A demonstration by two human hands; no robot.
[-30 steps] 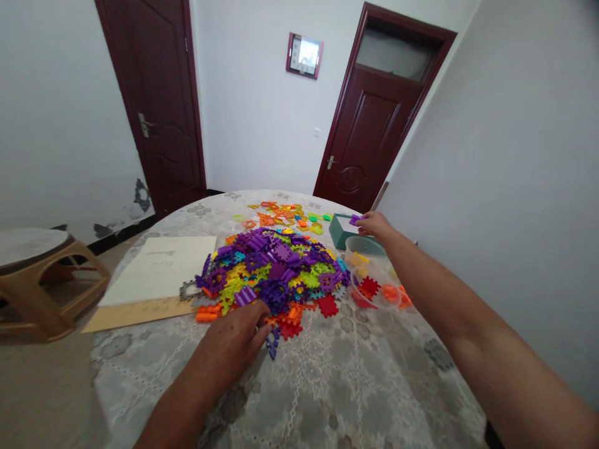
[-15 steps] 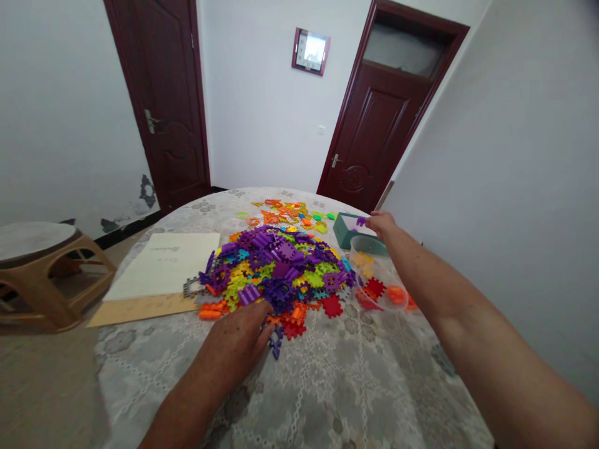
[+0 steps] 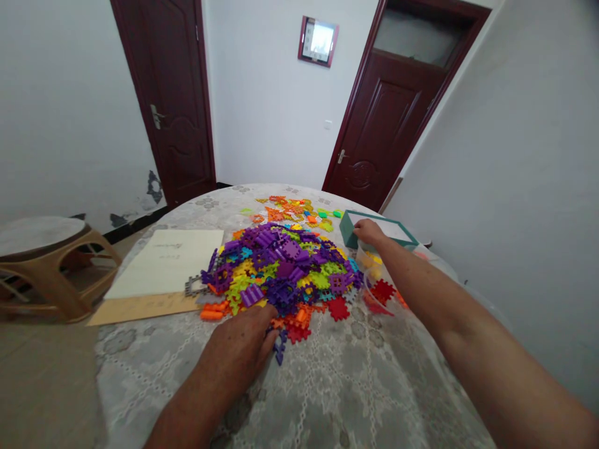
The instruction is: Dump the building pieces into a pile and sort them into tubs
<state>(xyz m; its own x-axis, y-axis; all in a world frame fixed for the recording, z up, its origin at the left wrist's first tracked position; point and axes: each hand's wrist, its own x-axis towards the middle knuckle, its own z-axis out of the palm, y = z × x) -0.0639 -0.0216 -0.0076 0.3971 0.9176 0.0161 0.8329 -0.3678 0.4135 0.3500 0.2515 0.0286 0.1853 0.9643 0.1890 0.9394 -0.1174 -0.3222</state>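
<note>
My left hand (image 3: 243, 340) rests at the near edge of a heap of interlocking plastic building pieces (image 3: 285, 251). Its fingers are curled, and a dark purple toothed piece (image 3: 279, 347) sticks out between thumb and forefinger; the fingertips are partly hidden. My right hand (image 3: 369, 231) is at the near left side of a green box (image 3: 349, 232) with a white inside. Its fingers are closed together, and whatever they may hold is hidden. Below the right forearm stands a clear plastic tub (image 3: 367, 265) with yellow pieces, beside a red square piece (image 3: 382, 291).
Orange and yellow pieces (image 3: 281, 212) lie scattered behind the heap. At the left are a pale paper sheet (image 3: 163, 262) and a brown strip (image 3: 145, 310) on the patterned tablecloth (image 3: 322, 386). A stool (image 3: 56, 274) stands beside the table.
My right hand has drawn back left and down from over the box to its near side; the purple piece at its fingers no longer shows. My left hand has hardly moved. The view shifted slightly.
</note>
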